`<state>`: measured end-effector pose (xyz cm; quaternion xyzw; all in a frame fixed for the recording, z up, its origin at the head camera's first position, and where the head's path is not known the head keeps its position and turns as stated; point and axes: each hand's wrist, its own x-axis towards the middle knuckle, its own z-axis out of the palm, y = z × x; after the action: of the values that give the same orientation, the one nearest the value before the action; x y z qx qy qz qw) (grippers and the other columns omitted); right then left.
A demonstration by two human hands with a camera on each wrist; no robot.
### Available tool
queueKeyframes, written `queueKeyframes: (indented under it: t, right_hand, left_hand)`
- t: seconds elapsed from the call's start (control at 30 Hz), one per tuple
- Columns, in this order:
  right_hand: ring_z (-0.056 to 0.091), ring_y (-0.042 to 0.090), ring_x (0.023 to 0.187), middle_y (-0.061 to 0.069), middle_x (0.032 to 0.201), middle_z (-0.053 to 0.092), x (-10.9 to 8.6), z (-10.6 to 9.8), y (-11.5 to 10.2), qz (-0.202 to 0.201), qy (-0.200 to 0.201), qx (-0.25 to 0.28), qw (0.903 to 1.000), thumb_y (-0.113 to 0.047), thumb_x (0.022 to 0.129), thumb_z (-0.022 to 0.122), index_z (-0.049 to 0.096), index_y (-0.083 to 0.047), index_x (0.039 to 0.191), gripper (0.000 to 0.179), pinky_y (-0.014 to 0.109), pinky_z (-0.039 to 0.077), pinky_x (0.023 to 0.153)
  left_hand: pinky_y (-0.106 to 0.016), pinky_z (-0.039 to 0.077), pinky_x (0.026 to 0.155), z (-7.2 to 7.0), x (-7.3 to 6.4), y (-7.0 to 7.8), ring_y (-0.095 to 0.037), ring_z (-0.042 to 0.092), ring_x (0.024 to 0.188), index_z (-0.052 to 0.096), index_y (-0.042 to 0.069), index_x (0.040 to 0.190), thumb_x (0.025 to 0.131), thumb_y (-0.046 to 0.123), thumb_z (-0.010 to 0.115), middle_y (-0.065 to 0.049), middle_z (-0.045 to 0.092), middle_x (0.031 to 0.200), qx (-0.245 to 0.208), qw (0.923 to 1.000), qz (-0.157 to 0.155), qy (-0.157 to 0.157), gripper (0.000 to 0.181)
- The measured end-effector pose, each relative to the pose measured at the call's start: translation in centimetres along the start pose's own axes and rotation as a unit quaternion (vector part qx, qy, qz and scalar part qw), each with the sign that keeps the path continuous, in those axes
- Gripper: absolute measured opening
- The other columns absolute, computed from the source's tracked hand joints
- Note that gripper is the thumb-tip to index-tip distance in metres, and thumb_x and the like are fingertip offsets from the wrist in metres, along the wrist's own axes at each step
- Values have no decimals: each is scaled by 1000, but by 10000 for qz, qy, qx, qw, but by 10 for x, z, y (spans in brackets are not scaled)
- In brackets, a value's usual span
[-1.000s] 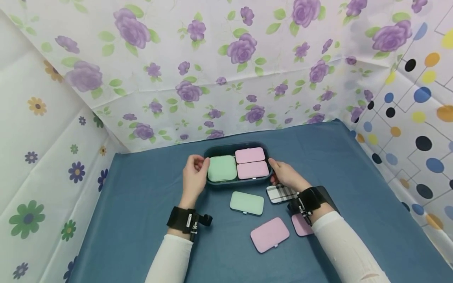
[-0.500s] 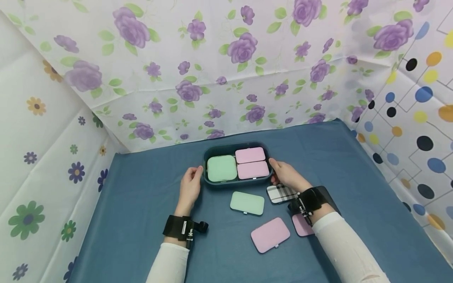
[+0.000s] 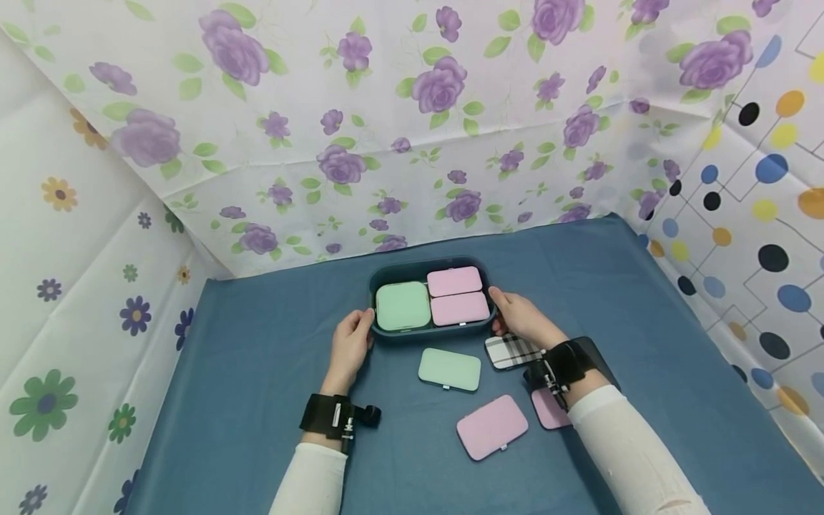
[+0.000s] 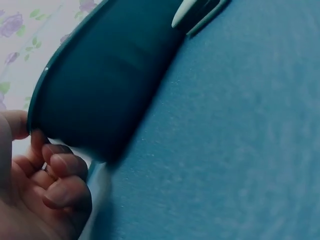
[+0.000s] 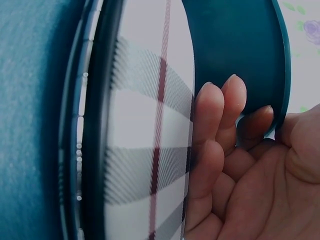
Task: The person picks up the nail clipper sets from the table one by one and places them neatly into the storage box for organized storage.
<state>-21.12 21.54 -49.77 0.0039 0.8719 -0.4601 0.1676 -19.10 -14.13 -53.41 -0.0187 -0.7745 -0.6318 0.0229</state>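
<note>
A dark teal plastic storage box (image 3: 412,334) stands on the blue cloth. Inside it a mint-green case (image 3: 403,305) takes the left side, and two pink cases (image 3: 460,308) lie in a pair on the right. My left hand (image 3: 350,347) pinches the box's left end; in the left wrist view its thumb and index finger meet at the rim, the other fingers curled below. At the opposite end my right hand (image 3: 523,319) pinches the rim. In the right wrist view its lower fingers are beside a plaid hinged case (image 5: 150,120), which partly hides the box wall (image 5: 240,45).
In front of the box lie a mint-green case (image 3: 449,370) and a pink case (image 3: 492,427). Another pink case (image 3: 549,410) is partly covered by my right wrist strap (image 3: 569,368). Behind the cloth (image 3: 270,329) rises a floral curtain (image 3: 386,143).
My left hand let go near the green case, drew back to the left, and then took the box's left rim lower down. The right hand and the box look unmoved.
</note>
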Motion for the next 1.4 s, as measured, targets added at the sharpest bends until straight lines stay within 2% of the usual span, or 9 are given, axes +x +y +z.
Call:
queueKeyframes:
  t: [0.23,0.37,0.53,0.73,0.8,0.93,1.17,1.27,1.4]
  right_hand:
    - [67,23,78,11,84,67,-1,1,-1,1,27,2,10000,-59,116,24,61,3,125,73,44,55,88]
    - [67,23,78,11,85,67,-2,0,-1,-40,18,27,10000,-61,115,24,60,4,129,75,45,54,89]
    - [68,24,80,12,86,68,1,-2,5,-48,3,115,9999,-63,114,26,61,2,125,75,43,55,88]
    - [67,25,80,11,87,68,3,-7,13,-131,18,276,9995,-65,113,30,61,-2,102,70,37,54,78]
    - [67,25,81,12,89,69,2,-10,14,-177,-15,339,9993,-63,113,33,62,-2,103,68,36,54,75]
    - [69,25,86,13,96,71,-5,-24,15,-336,-62,258,9991,-58,115,38,65,-1,116,63,37,56,75]
    - [70,28,97,16,108,72,-36,-66,30,-561,216,-442,9972,-48,114,50,66,0,125,51,45,56,84]
    - [68,34,105,20,118,71,-55,-82,39,-444,428,-980,9933,-50,112,54,64,-1,130,54,51,54,88]
    - [64,46,116,30,132,65,-77,-94,50,-88,580,-1530,9865,-56,109,58,59,2,139,65,60,52,91]
  left_hand:
    - [-31,35,59,1,1,-7,-19,42,59,53,6,88,113,42,56,-7,45,70,-603,9981,-76,-76,45]
    - [-29,35,57,1,3,-9,-20,42,60,52,0,91,114,37,55,-8,44,71,-824,9962,-210,-161,44]
    - [-29,35,54,2,5,-12,-20,44,59,53,-2,93,113,40,57,-8,46,72,-900,9957,-121,-188,47]
    - [-28,36,54,2,6,-12,-18,45,58,56,2,92,111,46,58,-8,48,72,-827,9964,14,-209,49]
    - [-28,37,54,2,5,-11,-18,45,58,56,2,92,112,46,57,-8,48,72,-814,9965,-9,-211,48]
    - [-29,38,55,0,3,-12,-18,45,58,57,4,93,112,45,57,-8,49,73,-803,9966,-28,-191,46]
    - [-28,38,55,1,4,-12,-18,45,58,58,5,93,112,45,57,-8,49,73,-827,9964,-42,-194,44]
    - [-28,40,54,2,4,-12,-18,46,58,58,5,93,112,44,57,-6,50,73,-820,9965,-87,-161,44]
    - [-28,40,54,3,5,-12,-17,47,58,58,5,92,112,44,57,-6,50,73,-807,9966,-84,-120,44]
